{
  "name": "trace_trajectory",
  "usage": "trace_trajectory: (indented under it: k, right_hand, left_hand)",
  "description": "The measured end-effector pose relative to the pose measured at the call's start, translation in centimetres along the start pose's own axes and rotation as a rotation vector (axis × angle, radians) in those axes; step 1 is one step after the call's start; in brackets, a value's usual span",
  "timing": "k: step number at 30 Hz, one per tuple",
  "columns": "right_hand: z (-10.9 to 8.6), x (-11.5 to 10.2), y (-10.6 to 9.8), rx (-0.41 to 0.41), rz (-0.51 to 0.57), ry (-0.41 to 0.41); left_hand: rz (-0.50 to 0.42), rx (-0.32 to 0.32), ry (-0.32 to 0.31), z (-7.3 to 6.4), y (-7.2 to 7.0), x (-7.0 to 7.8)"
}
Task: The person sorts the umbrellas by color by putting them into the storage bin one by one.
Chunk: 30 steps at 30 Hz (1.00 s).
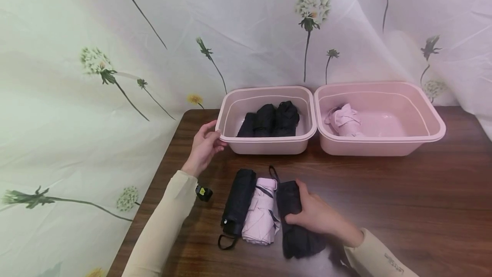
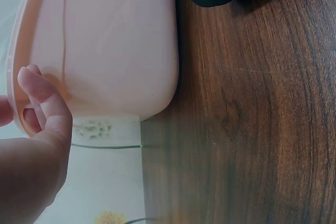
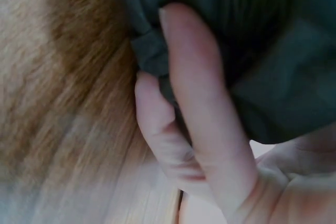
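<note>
My right hand [image 1: 317, 213] grips a black folded umbrella [image 1: 294, 238] at the right end of a row on the table. The right wrist view shows thumb and fingers [image 3: 194, 66] on either side of its dark fabric. A pink folded umbrella [image 1: 261, 217] lies just left of it, and another black folded umbrella [image 1: 239, 202] lies beyond that, its strap loop toward me. My left hand [image 1: 203, 146] holds the left end of the left pink tub [image 1: 269, 146] by its rim, with fingers under the lip in the left wrist view. Dark folded umbrellas [image 1: 270, 121] sit inside this tub.
A second, wider pink tub [image 1: 369, 146] stands beside the first, holding a pink folded umbrella [image 1: 346, 119]. Behind both hangs a white dandelion-print cloth [image 1: 253, 25]. A small black device [image 1: 203, 193] is at my left wrist. The brown wooden table [image 1: 434, 195] extends to the right.
</note>
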State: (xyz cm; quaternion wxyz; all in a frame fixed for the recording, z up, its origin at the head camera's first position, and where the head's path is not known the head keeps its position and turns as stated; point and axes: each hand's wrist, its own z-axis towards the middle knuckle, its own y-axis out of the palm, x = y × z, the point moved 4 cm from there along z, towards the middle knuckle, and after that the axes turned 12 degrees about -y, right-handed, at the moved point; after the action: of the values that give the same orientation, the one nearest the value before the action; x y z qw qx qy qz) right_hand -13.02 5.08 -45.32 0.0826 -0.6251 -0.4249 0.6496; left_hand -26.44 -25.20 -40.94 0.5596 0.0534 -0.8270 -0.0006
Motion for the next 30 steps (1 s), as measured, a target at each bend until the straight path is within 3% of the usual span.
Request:
trace_trajectory:
  k: [30]
  right_hand:
    - [-1.1,-3.3,-5.8,0.106,0.146,-0.142]
  left_hand:
    - [0.021,-0.001,-0.002,0.0,-0.1,0.0]
